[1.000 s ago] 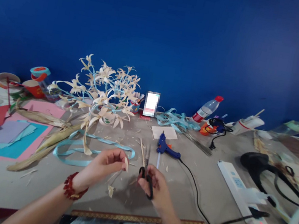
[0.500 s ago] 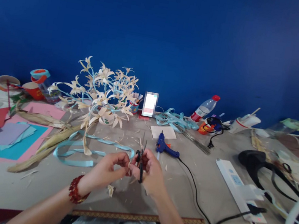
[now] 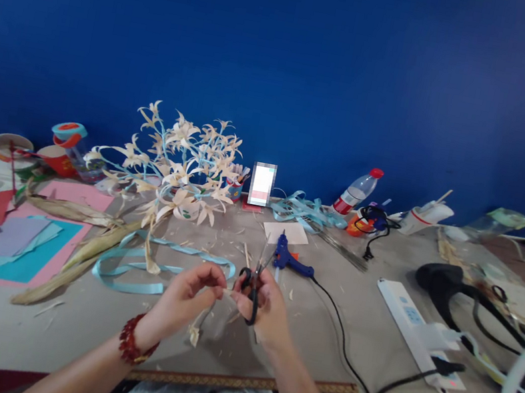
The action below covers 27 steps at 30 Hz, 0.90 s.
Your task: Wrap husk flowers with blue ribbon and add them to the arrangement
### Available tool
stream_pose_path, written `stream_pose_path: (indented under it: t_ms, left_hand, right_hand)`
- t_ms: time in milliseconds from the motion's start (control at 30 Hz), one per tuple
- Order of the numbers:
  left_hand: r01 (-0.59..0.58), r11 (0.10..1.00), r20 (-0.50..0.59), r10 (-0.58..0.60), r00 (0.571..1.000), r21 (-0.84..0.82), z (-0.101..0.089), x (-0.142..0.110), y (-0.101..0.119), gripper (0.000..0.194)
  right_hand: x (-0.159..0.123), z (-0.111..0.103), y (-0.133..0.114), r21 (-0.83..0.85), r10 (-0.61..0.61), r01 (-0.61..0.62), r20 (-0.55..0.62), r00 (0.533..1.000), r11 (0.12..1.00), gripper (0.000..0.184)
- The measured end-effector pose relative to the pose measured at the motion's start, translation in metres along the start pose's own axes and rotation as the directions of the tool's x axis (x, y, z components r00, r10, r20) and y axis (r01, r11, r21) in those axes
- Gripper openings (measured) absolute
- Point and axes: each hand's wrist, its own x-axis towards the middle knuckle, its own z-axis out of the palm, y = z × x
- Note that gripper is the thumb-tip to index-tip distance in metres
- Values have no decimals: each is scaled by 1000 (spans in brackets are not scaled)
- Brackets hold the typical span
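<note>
My left hand (image 3: 191, 296) pinches a small pale strip of corn husk (image 3: 228, 293) between thumb and fingers. The other end of the strip meets the thumb and fingertips of my right hand (image 3: 267, 309). Black-handled scissors (image 3: 252, 306) are held in my right hand too, their blades pointing away from me and slightly parted. Below my left hand a cream scrap (image 3: 194, 335) lies on the table. A loop of light blue ribbon (image 3: 125, 282) lies left of my hands. Beyond my right hand rests a blue glue gun (image 3: 289, 259).
Behind my left hand stands a bunch of cream husk flowers (image 3: 187, 132) on blue stems. Dried husks (image 3: 84, 256) and coloured paper (image 3: 49, 254) lie left. At right are a power strip (image 3: 405, 310), the glue gun's black cord (image 3: 340, 318) and a bottle (image 3: 357, 193).
My right hand, with the scissors, has come left to my left hand. Its fingertips now meet the husk strip, which is stretched between both hands.
</note>
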Motion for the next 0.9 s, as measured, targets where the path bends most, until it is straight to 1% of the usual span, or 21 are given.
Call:
stream_pose_path:
  t_ms: [33, 100, 167, 200, 300, 433, 533, 633, 767, 900]
  left_hand:
    - [-7, 1000, -28, 6, 1000, -28, 1, 0, 0, 4]
    - [-18, 993, -82, 9, 997, -114, 3, 0, 0, 17]
    - [-14, 980, -101, -7, 995, -200, 7, 0, -2, 26]
    - [-3, 973, -96, -20, 995, -231, 8, 0, -3, 25]
    - [27, 954, -76, -51, 996, -297, 13, 0, -9, 11]
    - [16, 944, -92, -49, 995, -329, 16, -1, -13, 8]
    - [34, 944, -95, -69, 993, -328, 14, -1, -11, 8]
    - [37, 943, -114, -79, 990, -330, 11, -1, -7, 8]
    - [4, 947, -106, -40, 994, -322, 7, -1, -1, 9]
    - [-6, 949, -88, -23, 996, -315, 7, 1, 0, 10]
  right_hand:
    - [0, 1, 1, 27, -1, 1, 0, 1000, 1000, 33]
    - [-2, 2, 1, 89, 5, -3, -17, 1000, 996, 36]
    - [-3, 5, 0, 134, 24, -18, -45, 999, 991, 38]
    - [-4, 6, 0, 146, 30, -21, -58, 998, 989, 38]
    - [-4, 9, 2, 156, 36, -24, -71, 997, 987, 35]
    - [-2, 11, 3, 171, 52, -40, -66, 996, 984, 38]
    - [-4, 6, 4, 86, 70, -68, -23, 997, 994, 38]
    - [-11, -3, 7, -29, 94, -92, 61, 994, 995, 36]
    - [-24, -14, 17, -110, 174, -153, 208, 963, 982, 45]
    - [-32, -17, 22, -176, 210, -168, 257, 943, 970, 48]
